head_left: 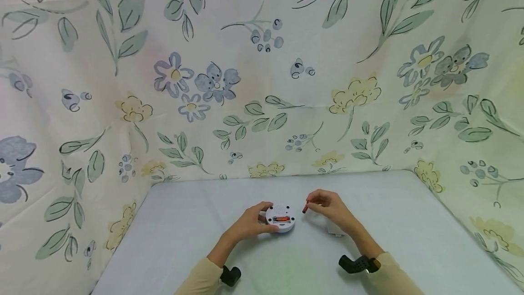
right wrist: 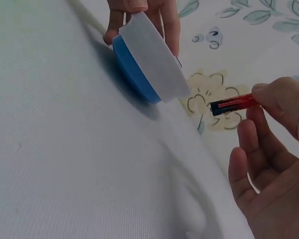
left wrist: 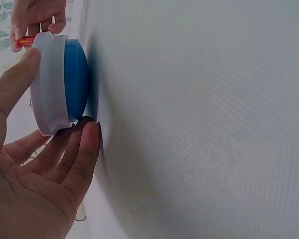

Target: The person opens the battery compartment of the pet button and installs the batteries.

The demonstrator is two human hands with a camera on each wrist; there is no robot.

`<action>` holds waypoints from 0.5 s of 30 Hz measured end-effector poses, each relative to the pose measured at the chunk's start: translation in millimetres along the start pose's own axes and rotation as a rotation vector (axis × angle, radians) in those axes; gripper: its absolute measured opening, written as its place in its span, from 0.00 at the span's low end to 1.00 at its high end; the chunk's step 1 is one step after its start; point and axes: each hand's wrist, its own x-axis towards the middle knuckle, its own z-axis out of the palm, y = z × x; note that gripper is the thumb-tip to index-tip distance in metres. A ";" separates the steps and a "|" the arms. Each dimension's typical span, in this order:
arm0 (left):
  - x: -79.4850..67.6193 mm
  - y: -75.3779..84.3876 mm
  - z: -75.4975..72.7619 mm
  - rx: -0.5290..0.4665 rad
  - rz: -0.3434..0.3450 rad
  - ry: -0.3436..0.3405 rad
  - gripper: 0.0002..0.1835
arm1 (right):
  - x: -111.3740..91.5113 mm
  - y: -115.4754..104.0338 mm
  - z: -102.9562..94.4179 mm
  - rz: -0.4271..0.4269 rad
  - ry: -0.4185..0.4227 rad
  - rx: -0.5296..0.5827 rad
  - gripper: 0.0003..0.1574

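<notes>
A round white device with a blue side (left wrist: 50, 84) lies face down on the table, its open battery compartment (head_left: 281, 223) turned up. At least one orange-red battery (head_left: 282, 218) sits in that compartment. My left hand (head_left: 253, 223) grips the device by its edge, thumb on the near side and fingers round the far side. To the right of it, my right hand (head_left: 329, 206) pinches a small red and black battery (right wrist: 233, 104) between thumb and fingertip, held above the table and apart from the device.
A small white flat piece (head_left: 335, 230) lies on the white table (head_left: 184, 222) beneath the right forearm, partly hidden. Behind and beside the table hangs a flower-patterned cloth (head_left: 262, 81). Black wrist cameras (head_left: 231, 276) are strapped to both wrists.
</notes>
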 end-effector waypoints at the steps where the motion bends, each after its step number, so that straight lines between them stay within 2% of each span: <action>1: -0.1 -0.1 0.2 -0.002 -0.001 -0.002 0.41 | 0.5 -0.2 1.1 -0.002 -0.006 0.021 0.17; 8: 0.2 -0.6 0.7 -0.018 -0.023 -0.009 0.40 | 2.8 -2.4 8.8 0.005 -0.014 0.075 0.12; 15: 1.5 -0.9 0.1 -0.012 -0.006 -0.008 0.40 | 6.5 -7.1 15.5 0.016 -0.029 0.142 0.21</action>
